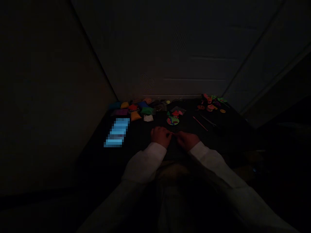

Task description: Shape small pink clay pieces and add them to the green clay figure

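Observation:
My left hand (161,137) and my right hand (187,140) meet over the near middle of the dark table. Both have curled fingers, with the fingertips pinched close together. Between them a tiny pinkish bit shows, too small and dim to name. Just beyond my hands lies a round green disc (176,122) with blue and pink patches, and a small red-capped mushroom figure (175,113) stands at its far edge. A thin pink stick (200,123) rests to the right of them.
Bags of coloured modelling clay (146,110) crowd the back left, with a white packet (148,118) in front. A lit, pixelated phone screen (117,132) lies at left. Several small colourful figures (210,107) sit at back right, near a thin metallic tool (208,120). A pale panelled wall (189,68) rises behind.

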Tool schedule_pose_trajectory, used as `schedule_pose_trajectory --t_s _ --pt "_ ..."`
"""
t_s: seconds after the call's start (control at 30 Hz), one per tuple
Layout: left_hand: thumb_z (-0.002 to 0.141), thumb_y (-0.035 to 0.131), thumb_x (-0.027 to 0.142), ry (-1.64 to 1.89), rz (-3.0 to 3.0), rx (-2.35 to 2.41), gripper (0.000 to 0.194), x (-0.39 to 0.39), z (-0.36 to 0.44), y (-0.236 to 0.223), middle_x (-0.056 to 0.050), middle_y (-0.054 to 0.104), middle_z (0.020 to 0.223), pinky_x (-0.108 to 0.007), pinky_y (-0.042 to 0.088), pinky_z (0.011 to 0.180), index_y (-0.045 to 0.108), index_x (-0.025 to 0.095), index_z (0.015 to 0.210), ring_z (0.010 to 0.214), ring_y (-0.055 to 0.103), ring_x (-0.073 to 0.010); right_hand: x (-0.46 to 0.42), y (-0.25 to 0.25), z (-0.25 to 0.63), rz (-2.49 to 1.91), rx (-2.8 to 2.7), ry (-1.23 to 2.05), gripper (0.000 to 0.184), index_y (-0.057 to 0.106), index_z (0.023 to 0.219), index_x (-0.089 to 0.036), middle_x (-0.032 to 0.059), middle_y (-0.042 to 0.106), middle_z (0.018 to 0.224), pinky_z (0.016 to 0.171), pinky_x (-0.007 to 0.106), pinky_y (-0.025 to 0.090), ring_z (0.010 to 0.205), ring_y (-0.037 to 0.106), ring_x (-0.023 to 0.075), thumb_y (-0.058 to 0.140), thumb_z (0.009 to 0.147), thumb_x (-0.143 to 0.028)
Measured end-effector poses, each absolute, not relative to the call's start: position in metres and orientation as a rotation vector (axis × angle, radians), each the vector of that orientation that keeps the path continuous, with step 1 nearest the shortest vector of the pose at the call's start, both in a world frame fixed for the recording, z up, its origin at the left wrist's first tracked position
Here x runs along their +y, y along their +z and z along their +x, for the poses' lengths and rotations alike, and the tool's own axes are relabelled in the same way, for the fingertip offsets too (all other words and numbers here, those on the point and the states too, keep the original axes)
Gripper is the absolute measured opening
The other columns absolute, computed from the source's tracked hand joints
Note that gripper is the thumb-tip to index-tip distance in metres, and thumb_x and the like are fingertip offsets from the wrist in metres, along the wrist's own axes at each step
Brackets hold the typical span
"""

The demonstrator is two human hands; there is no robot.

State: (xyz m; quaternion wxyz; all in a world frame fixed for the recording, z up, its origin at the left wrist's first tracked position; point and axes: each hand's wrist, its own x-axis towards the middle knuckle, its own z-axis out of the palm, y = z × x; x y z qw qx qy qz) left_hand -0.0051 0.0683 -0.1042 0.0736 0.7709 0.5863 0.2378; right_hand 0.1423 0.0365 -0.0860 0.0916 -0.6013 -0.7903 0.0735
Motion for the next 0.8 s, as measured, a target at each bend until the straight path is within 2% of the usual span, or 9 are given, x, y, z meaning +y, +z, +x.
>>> schedule_pose_trajectory --t_s 0.37,0.6,0.8 --pt "0.068 0.049 0.031 0.773 2.241 1.757 0.016 0.067 -0.006 -0.102 -0.001 0.062 0.083 -0.038 0.032 0.081 0.062 0.023 0.071 0.090 0.048 -0.0212 0.029 -0.086 0.150 -1.757 -2.266 0.247 0.023 0.053 0.093 -0.021 0.0018 0.061 0.081 0.058 0.019 0.036 0.070 0.055 0.0114 0.038 0.077 -0.027" --pt "0.069 0.049 0.027 0.866 2.126 1.662 0.015 0.070 -0.014 -0.101 0.002 0.064 0.075 -0.023 0.042 0.072 0.060 0.021 0.077 0.074 0.056 -0.0106 0.030 -0.092 0.166 -1.633 -2.208 0.296 0.026 0.050 0.100 -0.020 0.0008 0.060 0.084 0.062 0.019 0.040 0.071 0.055 0.0088 0.038 0.079 -0.026" --pt "0.071 0.050 0.028 0.915 2.080 1.644 0.024 0.070 -0.018 -0.098 0.001 0.064 0.084 -0.026 0.042 0.078 0.059 0.023 0.093 0.087 0.053 -0.0137 0.034 -0.094 0.172 -1.548 -2.314 0.255 0.028 0.053 0.103 -0.023 0.0019 0.058 0.090 0.071 0.021 0.039 0.080 0.053 0.0109 0.039 0.079 -0.027"
